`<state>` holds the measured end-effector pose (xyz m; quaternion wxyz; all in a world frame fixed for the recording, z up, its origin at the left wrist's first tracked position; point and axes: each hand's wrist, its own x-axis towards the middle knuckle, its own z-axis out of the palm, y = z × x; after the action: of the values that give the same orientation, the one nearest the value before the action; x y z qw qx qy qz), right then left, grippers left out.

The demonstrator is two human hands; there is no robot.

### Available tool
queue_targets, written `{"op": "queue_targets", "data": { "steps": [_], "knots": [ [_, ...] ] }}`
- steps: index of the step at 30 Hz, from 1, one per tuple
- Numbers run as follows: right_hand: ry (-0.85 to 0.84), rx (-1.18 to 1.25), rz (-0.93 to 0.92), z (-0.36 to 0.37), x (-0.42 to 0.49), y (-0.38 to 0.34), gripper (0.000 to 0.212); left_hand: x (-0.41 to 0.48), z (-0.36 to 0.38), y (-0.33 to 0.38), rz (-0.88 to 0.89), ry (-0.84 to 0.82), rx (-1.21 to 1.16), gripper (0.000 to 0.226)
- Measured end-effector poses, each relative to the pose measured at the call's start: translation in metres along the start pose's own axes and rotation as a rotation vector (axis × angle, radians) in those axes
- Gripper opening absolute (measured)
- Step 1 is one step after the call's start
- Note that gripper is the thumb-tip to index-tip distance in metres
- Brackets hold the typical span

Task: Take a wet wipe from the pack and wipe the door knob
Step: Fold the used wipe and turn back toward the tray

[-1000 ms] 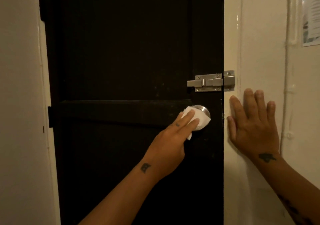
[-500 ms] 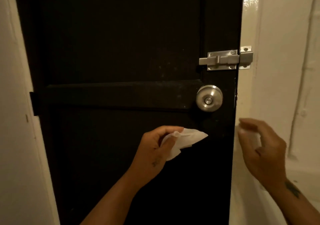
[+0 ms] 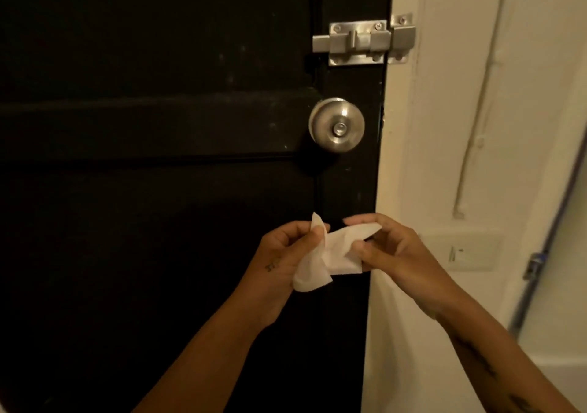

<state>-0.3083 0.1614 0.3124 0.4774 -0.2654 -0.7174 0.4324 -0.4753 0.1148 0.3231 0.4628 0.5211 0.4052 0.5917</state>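
A round brushed-metal door knob (image 3: 337, 125) sits uncovered on the right side of the black door (image 3: 158, 95). Below it, both hands hold a crumpled white wet wipe (image 3: 327, 255) in front of the door. My left hand (image 3: 282, 263) pinches the wipe's left end between thumb and fingers. My right hand (image 3: 394, 250) grips its right end with the fingertips. The wipe hangs well below the knob and does not touch it. The pack is not in view.
A metal slide bolt (image 3: 362, 42) is mounted above the knob, bridging the door and the cream frame (image 3: 403, 158). A white conduit (image 3: 476, 120) runs down the cream wall at right, above a wall plate (image 3: 460, 249).
My left hand took the wipe off the knob and lowered it. My right hand left the wall and came across to grip the wipe's other end. The view moved closer.
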Motion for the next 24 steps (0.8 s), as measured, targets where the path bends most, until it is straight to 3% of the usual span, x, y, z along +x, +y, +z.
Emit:
{"op": "queue_targets", "data": {
  "steps": [4,8,11,15,24],
  "knots": [
    [0.175,-0.010,-0.004,-0.007,-0.010,0.003,0.007,0.007,0.003,-0.015,-0.052,-0.086,-0.042,0.016],
    [0.318,-0.018,0.062,-0.018,-0.029,0.003,0.009,0.014,0.011,-0.035,-0.187,-0.177,-0.192,0.022],
    [0.443,0.013,0.155,-0.027,-0.047,0.006,0.037,0.016,0.022,-0.055,-0.360,-0.229,-0.370,0.026],
    [0.630,0.003,0.269,-0.044,-0.079,0.013,0.029,0.015,0.049,-0.080,-0.572,-0.342,-0.512,0.032],
    [0.947,-0.049,0.416,-0.100,-0.171,0.020,0.017,-0.005,0.145,-0.128,-0.490,-0.534,-0.235,0.029]
  ]
}}
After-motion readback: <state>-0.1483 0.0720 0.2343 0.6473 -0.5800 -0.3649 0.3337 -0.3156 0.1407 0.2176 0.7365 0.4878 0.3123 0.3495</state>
